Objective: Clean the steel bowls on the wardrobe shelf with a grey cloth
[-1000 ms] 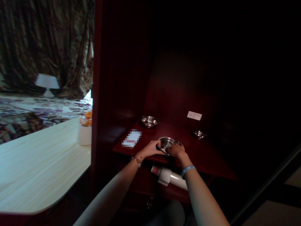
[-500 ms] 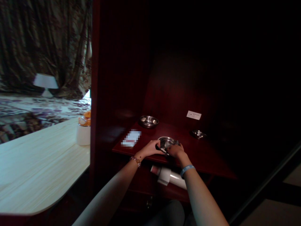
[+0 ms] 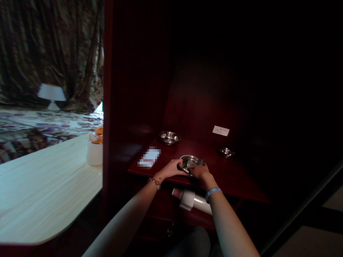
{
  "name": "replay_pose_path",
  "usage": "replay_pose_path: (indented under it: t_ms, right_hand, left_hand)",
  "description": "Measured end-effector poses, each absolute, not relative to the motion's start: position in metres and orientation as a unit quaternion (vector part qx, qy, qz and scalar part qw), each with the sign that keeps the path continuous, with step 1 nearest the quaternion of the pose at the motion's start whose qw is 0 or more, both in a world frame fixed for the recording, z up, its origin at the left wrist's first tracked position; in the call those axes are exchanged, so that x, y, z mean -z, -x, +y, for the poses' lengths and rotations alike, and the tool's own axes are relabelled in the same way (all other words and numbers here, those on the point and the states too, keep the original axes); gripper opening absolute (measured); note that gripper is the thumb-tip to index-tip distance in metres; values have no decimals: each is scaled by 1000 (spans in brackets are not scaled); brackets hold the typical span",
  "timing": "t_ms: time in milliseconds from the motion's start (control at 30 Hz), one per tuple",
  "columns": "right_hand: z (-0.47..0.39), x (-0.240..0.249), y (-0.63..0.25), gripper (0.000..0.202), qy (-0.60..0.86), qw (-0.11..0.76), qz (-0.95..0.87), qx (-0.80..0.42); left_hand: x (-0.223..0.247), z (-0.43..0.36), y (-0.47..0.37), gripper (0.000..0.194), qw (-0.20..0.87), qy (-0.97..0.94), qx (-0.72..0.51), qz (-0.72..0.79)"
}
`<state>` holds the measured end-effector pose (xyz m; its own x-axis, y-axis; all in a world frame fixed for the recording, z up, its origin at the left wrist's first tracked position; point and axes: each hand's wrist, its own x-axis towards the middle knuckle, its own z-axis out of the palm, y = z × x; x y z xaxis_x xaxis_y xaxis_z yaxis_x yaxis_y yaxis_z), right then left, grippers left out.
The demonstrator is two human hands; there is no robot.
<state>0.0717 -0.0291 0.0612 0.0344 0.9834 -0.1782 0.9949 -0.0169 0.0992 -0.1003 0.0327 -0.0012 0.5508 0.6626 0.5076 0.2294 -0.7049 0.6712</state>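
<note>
A shiny metal bowl (image 3: 190, 157) rests near the front edge of a dark red shelf. On its left side, my left hand (image 3: 173, 169) grips the rim, thumb and fingers around the wall. My right hand (image 3: 200, 171) reaches into the bowl from the right, fingers closed and bent down; what they hold, if anything, is too dark and small to name. Behind to the left stands a second, wide metal bowl (image 3: 169, 138). A smaller metal bowl (image 3: 226, 152) sits at the back right.
Left of the bowl lies a blurred-out white packet (image 3: 150, 157). Below the shelf is a white hair-dryer-like object (image 3: 191, 200). A socket (image 3: 221, 130) is on the back panel. Beyond the side panel, a pale table (image 3: 48, 189) carries a white jar (image 3: 95, 153) with an orange top.
My right hand has shifted slightly left and down inside the bowl. My left hand keeps its grip on the rim, and the bowl stays in place.
</note>
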Motion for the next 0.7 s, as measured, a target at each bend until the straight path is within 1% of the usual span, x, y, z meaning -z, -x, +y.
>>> replay_pose_path:
  t_ms: [700]
  right_hand:
    - [-30,-61,-76,50,-704,71,704,67]
  left_hand:
    - [0,30,100,46,286,-833,-396,259]
